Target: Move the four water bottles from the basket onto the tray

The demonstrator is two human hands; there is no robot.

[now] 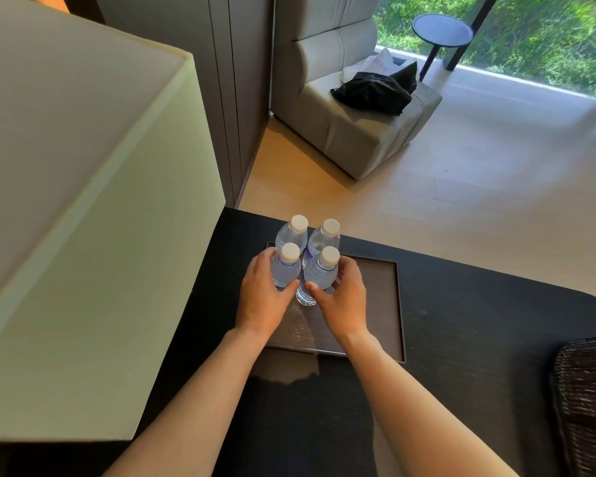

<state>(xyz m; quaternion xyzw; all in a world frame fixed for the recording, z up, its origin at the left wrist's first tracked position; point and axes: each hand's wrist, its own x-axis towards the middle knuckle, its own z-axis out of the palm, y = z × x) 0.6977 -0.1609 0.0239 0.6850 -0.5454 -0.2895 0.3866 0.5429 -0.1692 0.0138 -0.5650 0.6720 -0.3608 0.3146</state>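
Several clear water bottles with white caps stand upright in a tight cluster at the far left of the dark square tray (375, 304). My left hand (262, 301) wraps the near left bottle (286, 268). My right hand (343, 301) wraps the near right bottle (322, 270). Behind them stand the far left bottle (295, 234) and the far right bottle (326, 237), touched by neither hand. The dark woven basket (585, 404) sits at the right edge of the view, partly cut off; its inside is hidden.
The tray lies on a black table (479, 339) with a rounded far right corner. A large cream lampshade (83, 218) fills the left side, close to my left arm. Beyond the table are a wooden floor, a grey armchair (351, 115) and a small round side table (443, 31).
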